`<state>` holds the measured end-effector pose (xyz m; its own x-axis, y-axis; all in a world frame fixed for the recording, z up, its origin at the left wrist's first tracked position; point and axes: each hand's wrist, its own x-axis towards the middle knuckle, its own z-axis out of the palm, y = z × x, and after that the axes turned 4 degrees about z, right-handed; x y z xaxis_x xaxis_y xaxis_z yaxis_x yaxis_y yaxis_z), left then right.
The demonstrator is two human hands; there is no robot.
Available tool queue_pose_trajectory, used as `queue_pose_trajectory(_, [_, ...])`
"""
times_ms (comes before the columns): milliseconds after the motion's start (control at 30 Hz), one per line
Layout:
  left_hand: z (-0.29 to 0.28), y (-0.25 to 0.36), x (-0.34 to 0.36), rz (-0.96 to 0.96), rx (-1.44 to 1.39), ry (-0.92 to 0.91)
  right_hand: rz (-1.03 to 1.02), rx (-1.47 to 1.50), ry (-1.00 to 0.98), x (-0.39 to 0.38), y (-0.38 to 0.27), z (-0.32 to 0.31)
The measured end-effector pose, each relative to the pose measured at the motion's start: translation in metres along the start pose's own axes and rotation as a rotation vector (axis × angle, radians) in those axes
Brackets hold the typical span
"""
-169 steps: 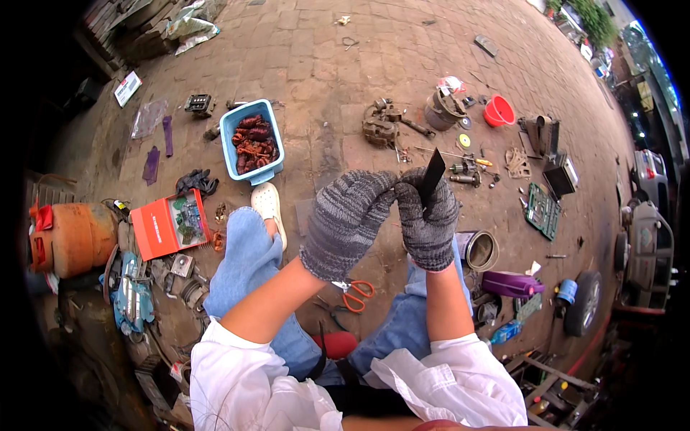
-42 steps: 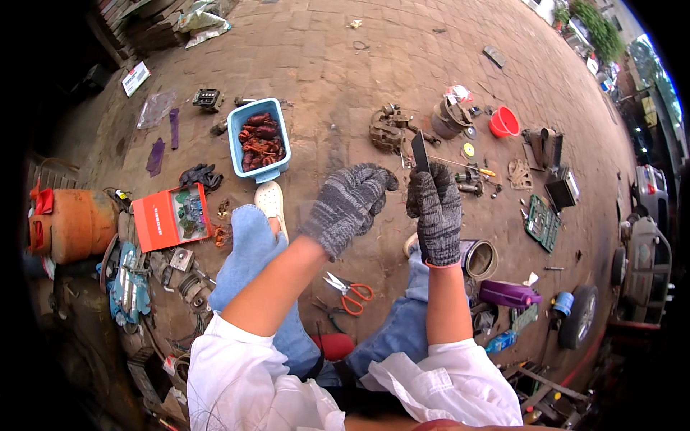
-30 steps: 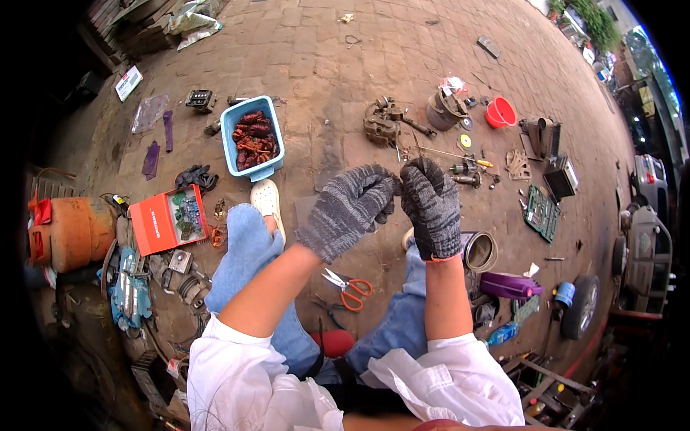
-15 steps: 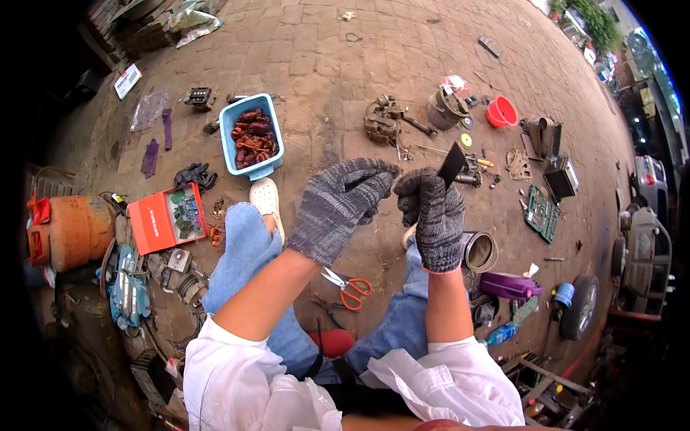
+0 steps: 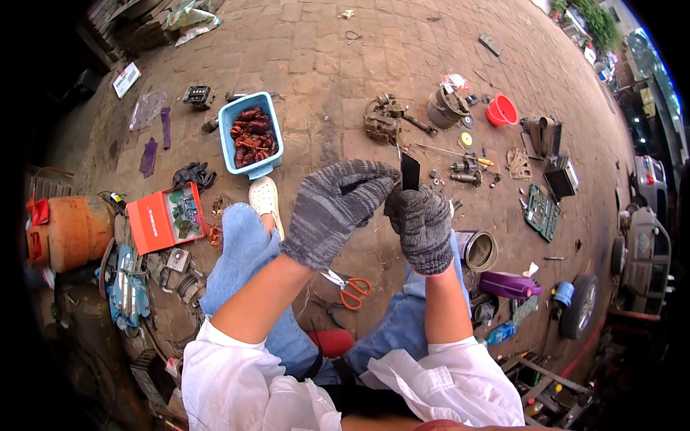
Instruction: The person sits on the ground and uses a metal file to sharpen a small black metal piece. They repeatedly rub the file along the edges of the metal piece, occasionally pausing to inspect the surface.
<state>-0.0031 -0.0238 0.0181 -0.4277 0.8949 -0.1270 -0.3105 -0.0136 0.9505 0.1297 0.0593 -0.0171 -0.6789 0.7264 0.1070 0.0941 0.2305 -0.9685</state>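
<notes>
Both my hands wear grey knitted gloves and meet in front of me above the brick ground. My right hand (image 5: 425, 231) is closed on a flat black rectangular piece (image 5: 410, 171), which stands up between its fingers. My left hand (image 5: 332, 212) has its fingers pinched together right beside that piece; whatever lies between the fingertips is hidden. Below them, between my legs, lie orange-handled scissors (image 5: 353, 293). Past my left hand stands a light blue basin (image 5: 228, 140) full of reddish-brown copper-coloured parts (image 5: 254, 136).
On the left sit an open red box (image 5: 152, 221) with small parts and a rusty orange gas cylinder (image 5: 72, 231). Ahead lie a greasy metal assembly (image 5: 381, 122), a bucket (image 5: 444, 109) and a red bowl (image 5: 502, 110). A green tool tray (image 5: 542, 213) and a wheel (image 5: 579, 307) are at right.
My right hand has moved left toward my left hand and turned, so the black piece now stands nearly upright beside the left fingertips. The left hand has barely shifted.
</notes>
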Motion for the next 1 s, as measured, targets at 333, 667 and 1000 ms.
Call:
queue_pose_trajectory(333, [-0.002,-0.01,0.0,0.281,0.211,-0.04,0.119,-0.395,-0.107,-0.005,0.014,-0.007])
queue_pose_trajectory(667, [-0.003,-0.017,-0.001,0.319,0.197,-0.01,0.225,-0.294,-0.131,-0.004,0.016,-0.003])
queue_pose_trajectory(1000, [0.006,-0.018,-0.008,0.23,0.037,0.052,-0.194,-0.518,-0.05,-0.013,0.029,0.001])
